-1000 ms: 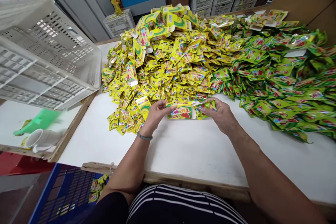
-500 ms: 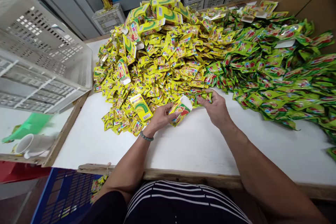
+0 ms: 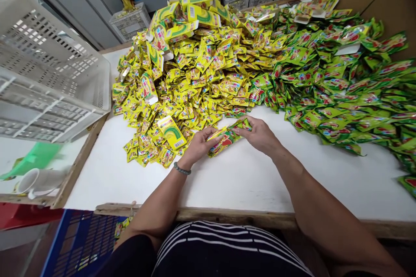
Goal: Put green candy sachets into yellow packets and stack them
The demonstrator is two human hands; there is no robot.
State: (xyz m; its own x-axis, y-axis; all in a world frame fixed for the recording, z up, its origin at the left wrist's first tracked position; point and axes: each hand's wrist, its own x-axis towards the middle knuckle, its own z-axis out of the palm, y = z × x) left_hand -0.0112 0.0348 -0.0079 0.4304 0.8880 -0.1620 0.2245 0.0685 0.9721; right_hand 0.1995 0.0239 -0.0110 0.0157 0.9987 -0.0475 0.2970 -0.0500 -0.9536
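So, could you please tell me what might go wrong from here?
The green packet in the right grip could snag or crumple against the end of the box held in the left grip. Where the yellow pile meets the green pile, packets might get mixed. The mug, lying on its side near the shelf edge, might roll off if bumped.

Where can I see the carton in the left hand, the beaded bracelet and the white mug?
Carton [image 3: 221, 146]: head view, on its printed face.
Beaded bracelet [image 3: 182, 170]: head view, on the beads across the wrist.
White mug [image 3: 48, 179]: head view, on its outer wall.
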